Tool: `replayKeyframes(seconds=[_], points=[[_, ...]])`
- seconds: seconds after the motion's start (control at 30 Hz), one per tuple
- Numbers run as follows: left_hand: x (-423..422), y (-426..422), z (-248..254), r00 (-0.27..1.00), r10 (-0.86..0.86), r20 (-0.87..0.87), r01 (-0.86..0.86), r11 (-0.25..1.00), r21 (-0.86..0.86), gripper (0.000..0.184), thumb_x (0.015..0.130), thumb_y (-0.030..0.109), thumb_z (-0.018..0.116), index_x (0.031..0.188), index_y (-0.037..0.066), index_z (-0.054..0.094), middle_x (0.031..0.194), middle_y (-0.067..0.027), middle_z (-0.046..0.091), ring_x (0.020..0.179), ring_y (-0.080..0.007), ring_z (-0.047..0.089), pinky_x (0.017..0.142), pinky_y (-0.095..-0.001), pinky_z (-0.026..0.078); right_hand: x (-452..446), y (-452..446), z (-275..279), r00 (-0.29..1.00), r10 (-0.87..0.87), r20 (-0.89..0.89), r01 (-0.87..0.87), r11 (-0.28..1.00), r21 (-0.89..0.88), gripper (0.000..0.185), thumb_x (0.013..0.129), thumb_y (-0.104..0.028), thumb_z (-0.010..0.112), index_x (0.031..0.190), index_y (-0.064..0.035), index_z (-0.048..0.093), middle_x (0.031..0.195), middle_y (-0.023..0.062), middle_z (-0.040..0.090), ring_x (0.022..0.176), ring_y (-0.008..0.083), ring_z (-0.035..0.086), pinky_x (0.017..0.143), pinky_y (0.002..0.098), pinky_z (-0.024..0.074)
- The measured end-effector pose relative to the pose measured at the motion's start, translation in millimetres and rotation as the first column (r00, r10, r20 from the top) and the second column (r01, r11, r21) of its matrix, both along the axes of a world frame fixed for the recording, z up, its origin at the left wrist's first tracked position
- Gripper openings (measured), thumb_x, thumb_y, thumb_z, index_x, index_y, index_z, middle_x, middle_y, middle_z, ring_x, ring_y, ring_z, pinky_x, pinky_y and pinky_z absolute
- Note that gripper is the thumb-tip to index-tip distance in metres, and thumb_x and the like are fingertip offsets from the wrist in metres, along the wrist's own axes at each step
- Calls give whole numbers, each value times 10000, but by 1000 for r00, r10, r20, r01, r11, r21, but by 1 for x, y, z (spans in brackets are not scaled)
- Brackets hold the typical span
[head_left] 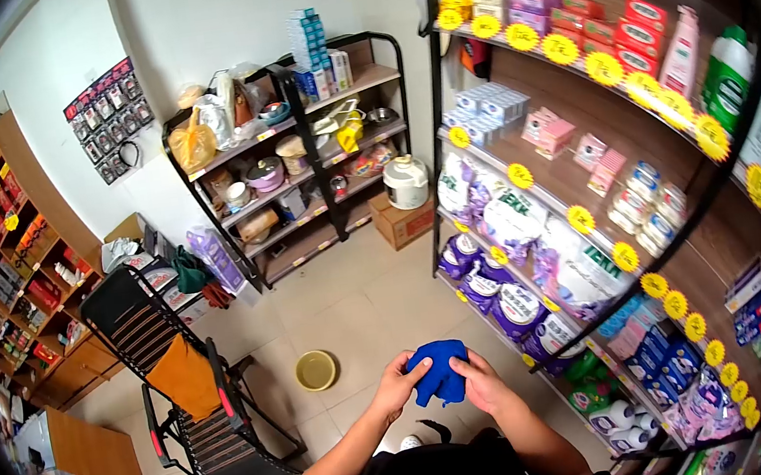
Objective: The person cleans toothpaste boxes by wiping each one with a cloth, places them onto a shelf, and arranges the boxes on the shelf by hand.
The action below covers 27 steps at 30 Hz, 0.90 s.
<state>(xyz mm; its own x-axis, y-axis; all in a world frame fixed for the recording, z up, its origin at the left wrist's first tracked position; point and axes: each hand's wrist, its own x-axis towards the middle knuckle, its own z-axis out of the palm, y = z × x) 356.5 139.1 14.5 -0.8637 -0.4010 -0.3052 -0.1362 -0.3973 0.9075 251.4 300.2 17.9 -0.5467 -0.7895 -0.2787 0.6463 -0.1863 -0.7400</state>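
Note:
A bunched blue cloth [439, 375] is held up in front of my body, over the tiled floor. My left hand [399, 387] grips its left side, thumb on top. On the right side my right hand [481, 383] pinches the same cloth, thumb pressed over its edge. The fingertips behind the cloth are hidden. Below and to the left, a round yellowish basin [317, 370] sits on the floor, apart from both hands.
To the right stands a tall shelf unit [523, 158] with boxed soaps, detergent bags and yellow price tags. A black reclining chair [199, 450] with an orange cloth [185, 377] is at left. A rice cooker [406, 183] rests on a cardboard box [401, 223] near the back shelves.

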Motion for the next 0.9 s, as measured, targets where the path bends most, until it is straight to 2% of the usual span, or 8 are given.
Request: replayKeyframes(seconds=[0.13,0.23,0.3,0.43,0.57,0.63,0.83,0.9], points=[[-6,-64,-7,992,105,-74,-104,994,17,180,956,195,720,1034,63,626,902,1,644,824,-69,577,771,-249,494,-13,-77,-9,991,71,-110,-74,997,-24,481,980,-219,669,1382,-28,487,1291,96,579,1174,187,586,1000,365,495],[-23,-104,-13,980,180,-88,-179,984,23,173,956,192,719,1029,64,628,902,3,643,825,-70,579,775,-249,493,-42,-126,-15,991,133,-15,-132,991,36,477,980,-238,669,1364,-14,497,1266,104,597,1169,205,599,1019,378,494],[-40,-132,-15,970,222,-93,-221,975,27,176,954,195,721,1036,66,633,911,3,644,831,-71,582,779,-250,492,-69,-158,-20,920,352,172,-369,926,75,459,989,-253,646,1353,-12,504,1273,107,611,1170,223,604,1003,383,496],[-85,-200,-28,961,275,-35,-276,961,-21,218,963,242,710,1068,63,641,929,0,646,836,-79,587,779,-260,495,-125,-230,-41,900,418,119,-426,904,43,456,996,-271,631,1336,10,518,1215,120,646,1110,238,646,935,396,544],[-146,-268,-27,976,215,28,-214,976,-51,263,1003,303,646,1084,53,644,929,-4,643,840,-92,588,775,-272,493,-198,-307,-53,898,433,79,-431,901,-41,459,993,-272,630,1324,27,525,1221,138,647,1112,237,654,949,406,544],[-184,-297,-21,971,239,-6,-239,966,-101,283,1009,317,636,1084,45,652,889,-4,633,784,-87,569,715,-260,478,-230,-337,-50,901,421,102,-419,907,-44,467,990,-275,633,1324,32,523,1224,138,645,1112,236,653,954,404,541],[-281,-374,-3,970,245,-14,-244,958,-153,305,1020,319,617,1115,31,646,926,-9,641,838,-93,573,757,-267,482,-328,-416,-29,908,397,137,-387,918,-90,479,970,-250,657,1328,33,513,1226,121,639,1114,221,646,971,384,527],[-313,-402,-12,975,218,-40,-222,959,-177,301,1018,310,621,1115,27,644,924,-10,641,832,-92,572,750,-264,479,-352,-436,-25,939,313,143,-307,950,-62,510,964,-268,671,1344,26,499,1241,108,621,1131,197,623,977,362,513]])
